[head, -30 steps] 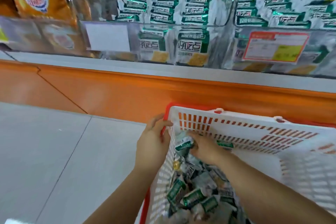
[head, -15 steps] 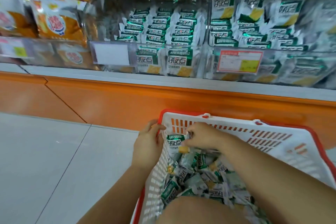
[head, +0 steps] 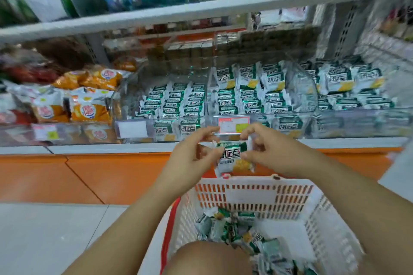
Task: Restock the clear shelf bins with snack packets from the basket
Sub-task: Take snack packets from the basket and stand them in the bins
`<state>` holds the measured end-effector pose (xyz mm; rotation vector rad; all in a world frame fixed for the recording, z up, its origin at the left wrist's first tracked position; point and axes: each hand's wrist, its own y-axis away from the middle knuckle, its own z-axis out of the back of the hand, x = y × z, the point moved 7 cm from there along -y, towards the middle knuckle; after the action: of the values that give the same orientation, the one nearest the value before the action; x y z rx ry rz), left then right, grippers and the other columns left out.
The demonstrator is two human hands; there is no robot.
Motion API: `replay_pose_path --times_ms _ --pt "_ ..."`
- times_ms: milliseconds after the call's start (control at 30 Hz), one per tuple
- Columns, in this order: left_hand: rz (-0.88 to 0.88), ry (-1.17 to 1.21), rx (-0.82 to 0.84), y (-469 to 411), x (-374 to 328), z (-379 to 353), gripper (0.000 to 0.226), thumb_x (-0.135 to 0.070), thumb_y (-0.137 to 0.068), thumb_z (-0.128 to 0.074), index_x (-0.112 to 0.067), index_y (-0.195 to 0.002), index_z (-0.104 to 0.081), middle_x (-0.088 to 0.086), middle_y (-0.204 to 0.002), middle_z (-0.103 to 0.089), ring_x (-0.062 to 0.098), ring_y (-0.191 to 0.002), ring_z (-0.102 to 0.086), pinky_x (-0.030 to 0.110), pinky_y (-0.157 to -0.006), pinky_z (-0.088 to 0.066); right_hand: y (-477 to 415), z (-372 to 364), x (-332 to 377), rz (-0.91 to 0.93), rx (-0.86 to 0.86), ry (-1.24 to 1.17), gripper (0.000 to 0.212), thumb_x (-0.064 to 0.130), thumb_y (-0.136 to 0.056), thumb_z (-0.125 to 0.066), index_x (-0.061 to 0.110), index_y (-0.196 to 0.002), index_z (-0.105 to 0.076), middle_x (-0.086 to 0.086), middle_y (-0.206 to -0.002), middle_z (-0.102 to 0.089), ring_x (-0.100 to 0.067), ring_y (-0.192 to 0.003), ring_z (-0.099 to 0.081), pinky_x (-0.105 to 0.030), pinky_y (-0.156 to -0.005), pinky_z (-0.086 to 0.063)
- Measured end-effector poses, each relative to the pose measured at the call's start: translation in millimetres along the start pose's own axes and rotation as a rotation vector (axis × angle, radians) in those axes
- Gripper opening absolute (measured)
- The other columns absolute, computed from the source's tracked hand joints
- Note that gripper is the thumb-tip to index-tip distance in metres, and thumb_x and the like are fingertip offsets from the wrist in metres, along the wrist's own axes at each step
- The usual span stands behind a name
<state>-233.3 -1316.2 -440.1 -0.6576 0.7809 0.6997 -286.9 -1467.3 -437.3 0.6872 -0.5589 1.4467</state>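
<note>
The clear shelf bins (head: 335,123) stand in a row and already hold many green and white packets in neat lines. Below them, the white basket (head: 250,195) has a loose heap of the same packets (head: 234,227) at its bottom. One snack packet (head: 232,156) is in the air, above the far rim of the basket and in front of the bin with the price tag (head: 233,124). The left hand (head: 190,158) pinches its left edge and the right hand (head: 270,152) pinches its right edge, both with fingers curled.

I judge that the step in hand is bringing this packet to a bin. The next move calls for raising it over the front wall and setting it upright in a line.

The upper shelf is blurred. A knee (head: 207,259) hides the near part of the basket. I cannot tell if the left hand holds a second packet.
</note>
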Motion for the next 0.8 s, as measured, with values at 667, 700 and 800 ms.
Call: replay_pose_path --times_ms 667,700,800 --pt "0.033 -0.483 -0.171 -238 -19 -51 0.024 -0.014 -0.096 -0.056 -0.014 -0.12 -0.06 -0.003 -0.072 -0.054 0.011 -0.058 -0.048 0.029 -0.053 -0.04 -9 95 -98 -0.088 -1.043 0.264 0.034 0.031 -0.086 -0.051 0.015 -0.112 -0.067 -0.008 -0.145 -0.043 -0.03 -0.119 -0.049 -0.055 -0.105 -0.034" --pt "0.04 -0.498 -0.159 -249 -15 -55 0.025 -0.013 -0.096 -0.055 -0.013 -0.121 -0.059 0.0 -0.075 -0.056 0.014 -0.06 -0.049 0.03 -0.056 -0.04 -9 94 -99 -0.071 -1.056 0.266 0.036 0.033 -0.086 -0.046 0.017 -0.109 -0.068 -0.007 -0.145 -0.042 -0.026 -0.121 -0.046 -0.052 -0.107 -0.032" --pt "0.1 -0.575 -0.052 -278 0 -69 0.031 -0.012 -0.095 -0.056 -0.013 -0.126 -0.057 0.015 -0.11 -0.063 0.026 -0.086 -0.058 0.031 -0.07 -0.042 -10 92 -102 -0.034 -1.076 0.273 0.034 0.033 -0.086 -0.042 0.02 -0.103 -0.069 -0.006 -0.146 -0.041 -0.02 -0.124 -0.039 -0.041 -0.109 -0.019"
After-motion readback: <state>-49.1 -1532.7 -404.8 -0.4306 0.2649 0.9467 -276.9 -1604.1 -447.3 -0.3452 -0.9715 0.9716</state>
